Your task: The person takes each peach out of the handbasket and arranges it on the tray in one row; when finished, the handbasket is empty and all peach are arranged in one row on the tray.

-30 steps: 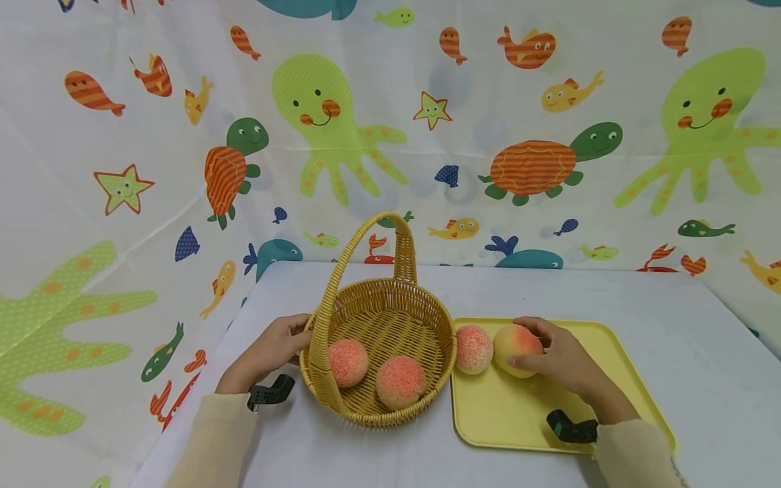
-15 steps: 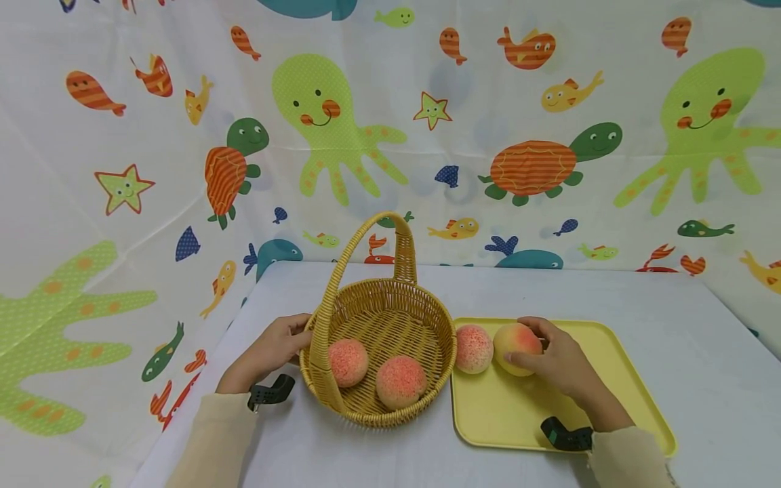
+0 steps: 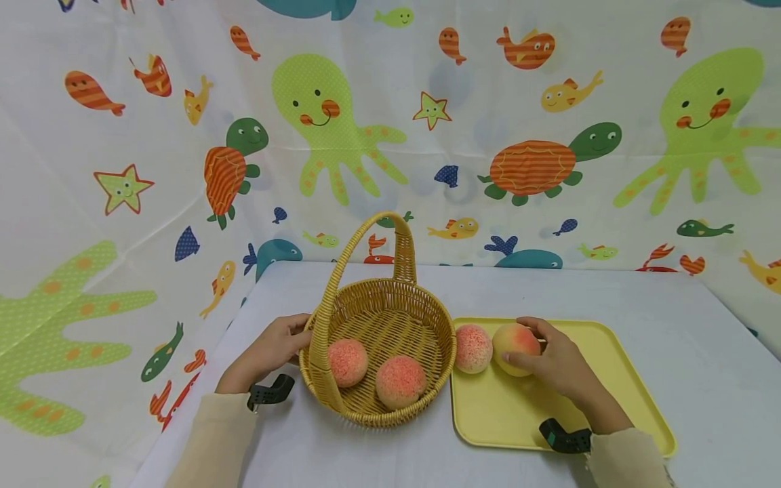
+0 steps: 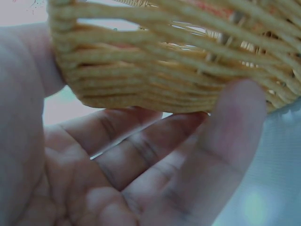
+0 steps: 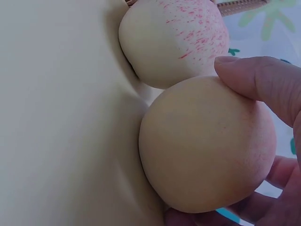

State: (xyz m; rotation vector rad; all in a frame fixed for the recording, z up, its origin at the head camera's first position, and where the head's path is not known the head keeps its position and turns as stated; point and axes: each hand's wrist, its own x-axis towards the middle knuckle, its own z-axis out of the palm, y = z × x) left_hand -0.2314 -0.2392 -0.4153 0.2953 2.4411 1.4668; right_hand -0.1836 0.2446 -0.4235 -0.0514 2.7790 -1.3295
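A yellow-and-red peach point(image 3: 512, 349) sits on the yellow tray point(image 3: 506, 420), my right hand point(image 3: 555, 359) gripping it with the thumb on its near side and fingers round the far side. Beside it on the tray is a pink-speckled peach point(image 3: 473, 349); in the right wrist view the held peach point(image 5: 207, 146) appears to touch this speckled one point(image 5: 164, 42). My left hand point(image 3: 277, 349) holds the left side of a wicker basket point(image 3: 381, 421), its fingertips point(image 4: 237, 113) against the lower weave. Two pink-speckled peaches, one left point(image 3: 348, 362) and one right point(image 3: 401, 383), lie in the basket.
An arched handle point(image 3: 342, 264) rises over the basket. The basket's right rim overlaps the tray's left edge. A white-covered table point(image 3: 366, 461) lies beneath everything, and a patterned sea-animal cloth point(image 3: 390, 135) hangs behind it.
My right wrist has shifted slightly left and toward me, while its fingers stay on the yellow-and-red peach. The left hand, basket and other peaches look unchanged.
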